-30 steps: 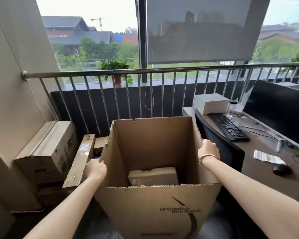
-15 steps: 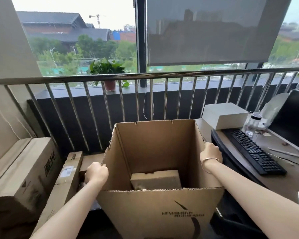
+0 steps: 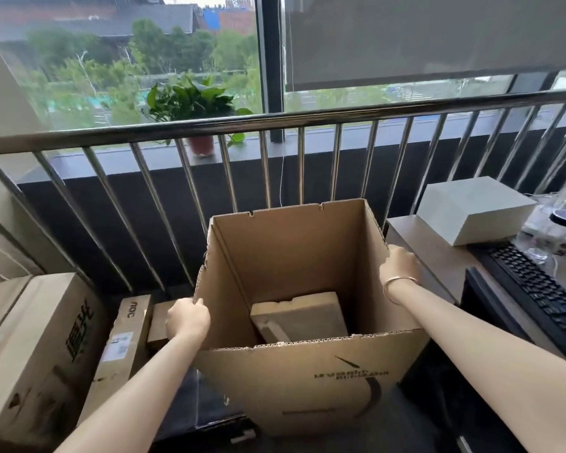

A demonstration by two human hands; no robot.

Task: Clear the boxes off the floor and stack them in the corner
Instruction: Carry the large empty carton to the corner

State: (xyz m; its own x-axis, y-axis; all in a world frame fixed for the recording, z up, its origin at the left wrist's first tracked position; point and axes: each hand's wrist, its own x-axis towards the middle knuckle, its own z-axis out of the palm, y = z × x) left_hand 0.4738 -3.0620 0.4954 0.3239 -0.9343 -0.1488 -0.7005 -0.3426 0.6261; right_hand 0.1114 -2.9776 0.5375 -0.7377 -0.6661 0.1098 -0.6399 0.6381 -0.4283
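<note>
I hold a large open-topped cardboard box (image 3: 311, 384) in front of me, close to the metal railing. My left hand (image 3: 187, 320) grips its left wall near the top edge. My right hand (image 3: 400, 264), with a bracelet on the wrist, grips the right wall. A flat brown cardboard piece (image 3: 303, 317) lies tilted inside the box. To the left stand a big closed carton (image 3: 36, 348), a long narrow carton (image 3: 123, 341) leaning beside it, and a small brown box (image 3: 159, 320) partly hidden behind my left hand.
A metal railing (image 3: 275, 120) runs across in front of the window, with a potted plant (image 3: 195, 106) on the sill behind it. At the right is a desk (image 3: 428, 250) with a grey box (image 3: 474, 209), a keyboard (image 3: 543, 289) and a bottle (image 3: 553, 233). Something black (image 3: 206, 410) lies under the held box.
The view has closed in on the railing and shifted right; the cartons at the left now sit lower and nearer. The box has turned slightly and its inner piece has tilted. Both hands keep their grip.
</note>
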